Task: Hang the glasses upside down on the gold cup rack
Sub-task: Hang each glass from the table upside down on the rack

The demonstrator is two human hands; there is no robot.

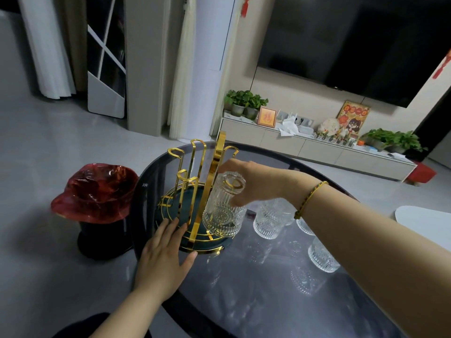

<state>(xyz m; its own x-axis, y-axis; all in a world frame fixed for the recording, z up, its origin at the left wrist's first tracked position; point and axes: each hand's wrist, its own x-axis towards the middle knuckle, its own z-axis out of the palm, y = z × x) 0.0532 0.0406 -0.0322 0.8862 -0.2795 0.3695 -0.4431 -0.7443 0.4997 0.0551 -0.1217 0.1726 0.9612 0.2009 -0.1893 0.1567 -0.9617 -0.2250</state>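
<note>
Glass (223,206) inverted in right hand (253,184) grip | left hand (166,252) flat on rack (195,191) rim

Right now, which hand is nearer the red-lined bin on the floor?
Left. The left hand rests flat on the rack's base, beside the bin; the right hand grips the inverted glass farther away.

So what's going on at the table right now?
A person is loading the gold rack on the dark glass table. The right hand holds an upturned glass by its base, already over one of the rack's prongs. The left hand rests flat against the rack's base, steadying it. The other prongs in view are bare. At least three more glasses stand on the table to the right, waiting.
</note>
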